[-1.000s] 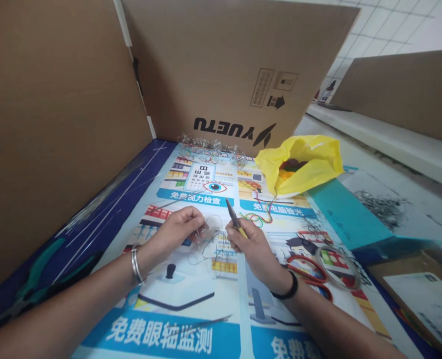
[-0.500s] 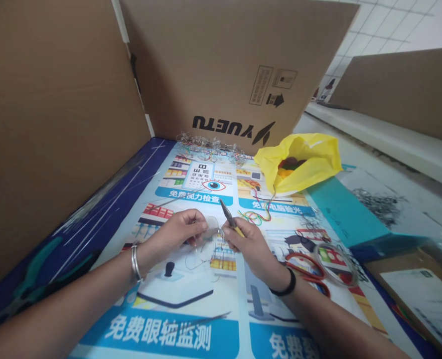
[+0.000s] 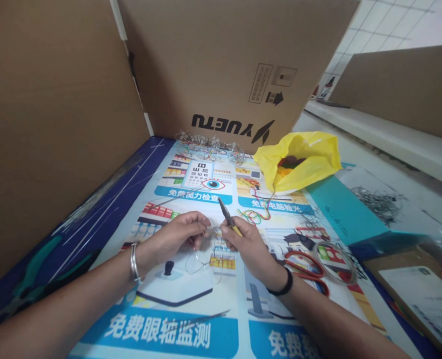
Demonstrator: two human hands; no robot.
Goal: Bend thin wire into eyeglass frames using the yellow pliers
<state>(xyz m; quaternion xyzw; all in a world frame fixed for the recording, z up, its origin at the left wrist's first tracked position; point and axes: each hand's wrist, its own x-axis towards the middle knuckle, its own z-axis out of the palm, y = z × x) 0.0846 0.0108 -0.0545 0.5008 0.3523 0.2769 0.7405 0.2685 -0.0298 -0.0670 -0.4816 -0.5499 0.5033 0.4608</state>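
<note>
Thin bent wire (image 3: 203,263) hangs in loops between my two hands, above the printed poster (image 3: 226,199). My left hand (image 3: 185,232) is closed, with thumb and fingertips pinching the wire; a bit of red shows under its fingers. My right hand (image 3: 247,244) is wrapped round pliers (image 3: 225,213) with a dark pointed tip and a yellow handle. Their tip points up and away to the left. The fingertips of my right hand are also beside the wire, and the two hands are a small gap apart.
A yellow bag (image 3: 318,162) with coloured contents stands behind on the right. Red-handled scissors (image 3: 305,264) and a clear tape roll (image 3: 335,263) lie right of my right wrist. Teal-handled pliers (image 3: 37,269) are at left. Tangled wire pieces (image 3: 209,144) lie by the cardboard wall (image 3: 221,65).
My left hand has shifted slightly right, toward the right hand. The wire loops below it have swung and changed shape. The right hand still grips the pliers in nearly the same place.
</note>
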